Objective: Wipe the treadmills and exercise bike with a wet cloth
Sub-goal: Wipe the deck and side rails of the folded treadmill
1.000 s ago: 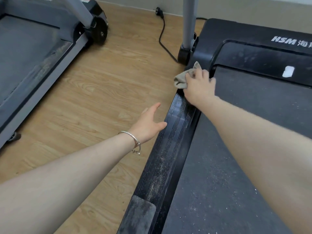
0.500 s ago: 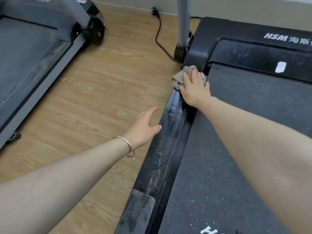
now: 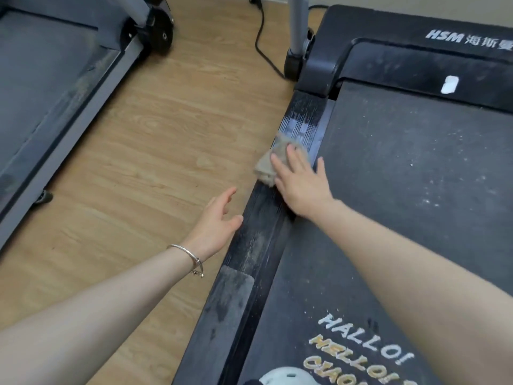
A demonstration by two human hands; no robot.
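A black treadmill fills the right side, with a dusty belt (image 3: 402,173) and a ribbed left side rail (image 3: 255,240). My right hand (image 3: 301,182) presses a beige cloth (image 3: 273,162) flat on that rail, fingers straight. Above the cloth the rail looks wet and darker; below it the rail is dusty grey. My left hand (image 3: 219,220), with a silver bracelet on the wrist, hovers open over the floor beside the rail's outer edge, holding nothing.
A second, grey treadmill (image 3: 55,87) stands at the left across a strip of wooden floor (image 3: 155,151). A black power cable (image 3: 263,48) runs over the floor to the grey upright post (image 3: 297,26). A printed mat (image 3: 361,354) lies on the belt near me.
My right hand has dragged the cloth down the side rail toward me from the front motor cover, leaving a wet streak. My left hand stays beside the rail.
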